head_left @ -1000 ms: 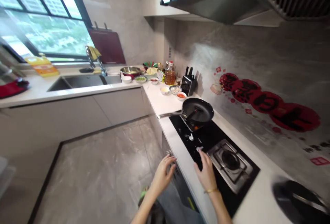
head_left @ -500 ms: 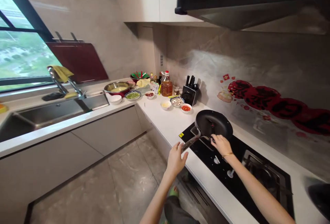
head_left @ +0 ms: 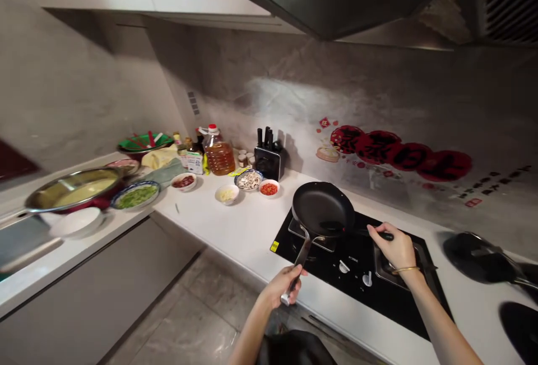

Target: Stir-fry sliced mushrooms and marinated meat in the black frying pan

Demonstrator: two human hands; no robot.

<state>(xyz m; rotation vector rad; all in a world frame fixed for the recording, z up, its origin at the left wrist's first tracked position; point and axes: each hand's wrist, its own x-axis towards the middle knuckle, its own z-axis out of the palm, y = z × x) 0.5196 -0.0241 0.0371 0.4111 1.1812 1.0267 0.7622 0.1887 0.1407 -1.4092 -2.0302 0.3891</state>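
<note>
A black frying pan [head_left: 317, 202] sits over the left burner of the black gas hob [head_left: 357, 275], its inside dark and bare. My left hand [head_left: 281, 287] is wrapped round the pan's long metal handle. Right of the pan, my right hand [head_left: 395, 248] grips the black handle of a spatula [head_left: 360, 232]. The spatula's dark head reaches into the pan's right side and is hard to make out against the black surface.
Behind the pan stand bowls of chopped red pepper [head_left: 269, 188], mushrooms [head_left: 249, 180] and garlic-like bits [head_left: 227, 194], plus a knife block [head_left: 269, 160] and oil jug [head_left: 219, 155]. A lidded black pan [head_left: 479, 257] lies right. The range hood [head_left: 328, 0] hangs overhead.
My view has turned right. My left hand, open beside the pan handle before, has closed round it. My right hand has moved right, away from the pan, holding the spatula handle.
</note>
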